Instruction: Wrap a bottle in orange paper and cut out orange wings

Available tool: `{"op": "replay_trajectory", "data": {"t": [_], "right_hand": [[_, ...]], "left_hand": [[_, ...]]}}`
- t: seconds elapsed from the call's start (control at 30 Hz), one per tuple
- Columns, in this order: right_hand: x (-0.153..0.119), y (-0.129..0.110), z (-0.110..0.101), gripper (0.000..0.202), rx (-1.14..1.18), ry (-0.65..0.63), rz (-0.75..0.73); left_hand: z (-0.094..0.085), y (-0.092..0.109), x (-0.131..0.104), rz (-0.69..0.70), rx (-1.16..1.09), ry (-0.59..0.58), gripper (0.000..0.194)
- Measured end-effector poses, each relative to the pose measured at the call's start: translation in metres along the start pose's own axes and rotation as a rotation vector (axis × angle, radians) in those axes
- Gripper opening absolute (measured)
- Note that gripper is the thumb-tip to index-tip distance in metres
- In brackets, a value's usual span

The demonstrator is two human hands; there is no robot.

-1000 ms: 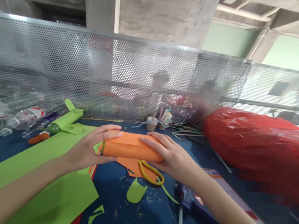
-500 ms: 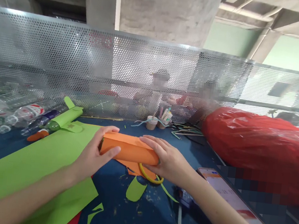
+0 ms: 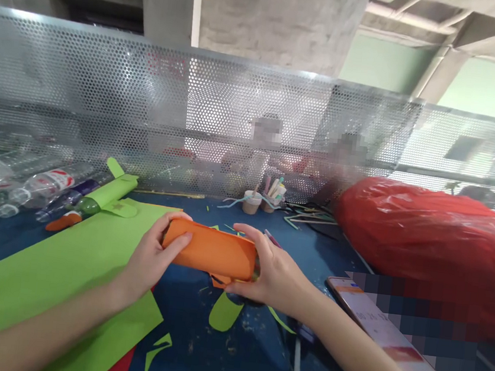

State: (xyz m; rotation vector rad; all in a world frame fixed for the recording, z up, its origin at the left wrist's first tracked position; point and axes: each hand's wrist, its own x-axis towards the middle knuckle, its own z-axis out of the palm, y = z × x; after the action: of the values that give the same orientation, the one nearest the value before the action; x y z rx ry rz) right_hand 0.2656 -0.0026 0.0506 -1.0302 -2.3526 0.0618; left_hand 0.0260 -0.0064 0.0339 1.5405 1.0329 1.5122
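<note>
An orange paper roll spans both my hands above the blue table. My left hand grips its left end, with the thumb on the front face. Around the right end my right hand is closed, fingers on top and thumb below. A little of something greenish shows at that end; what lies inside is otherwise hidden. Below the roll are orange paper scraps and a rounded green paper piece. A large green paper sheet lies under and beside my left forearm.
Several plastic bottles lie at the back left, beside a bottle wrapped in green paper. Small cups stand at the back. A red plastic bag and a phone are at the right, before a perforated metal screen.
The roll has turned in my hands and its right end has dipped slightly. My right thumb has come lower and further left. The yellow ring below no longer shows.
</note>
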Motion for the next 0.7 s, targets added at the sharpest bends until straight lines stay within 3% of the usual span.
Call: {"op": "replay_trajectory", "data": {"t": [0.23, 0.53, 0.7], "right_hand": [[0.001, -0.003, 0.003, 0.061, 0.155, -0.029, 0.199], [0.001, -0.011, 0.009, 0.065, 0.092, -0.151, 0.336], [0.002, -0.008, 0.01, 0.065, 0.184, -0.156, 0.407]], "left_hand": [[0.002, -0.012, -0.002, -0.147, -0.173, -0.028, 0.028], [0.0, -0.031, -0.016, -0.32, -0.252, 0.038, 0.014], [0.0, -0.032, -0.017, -0.363, -0.239, 0.015, 0.024]]}}
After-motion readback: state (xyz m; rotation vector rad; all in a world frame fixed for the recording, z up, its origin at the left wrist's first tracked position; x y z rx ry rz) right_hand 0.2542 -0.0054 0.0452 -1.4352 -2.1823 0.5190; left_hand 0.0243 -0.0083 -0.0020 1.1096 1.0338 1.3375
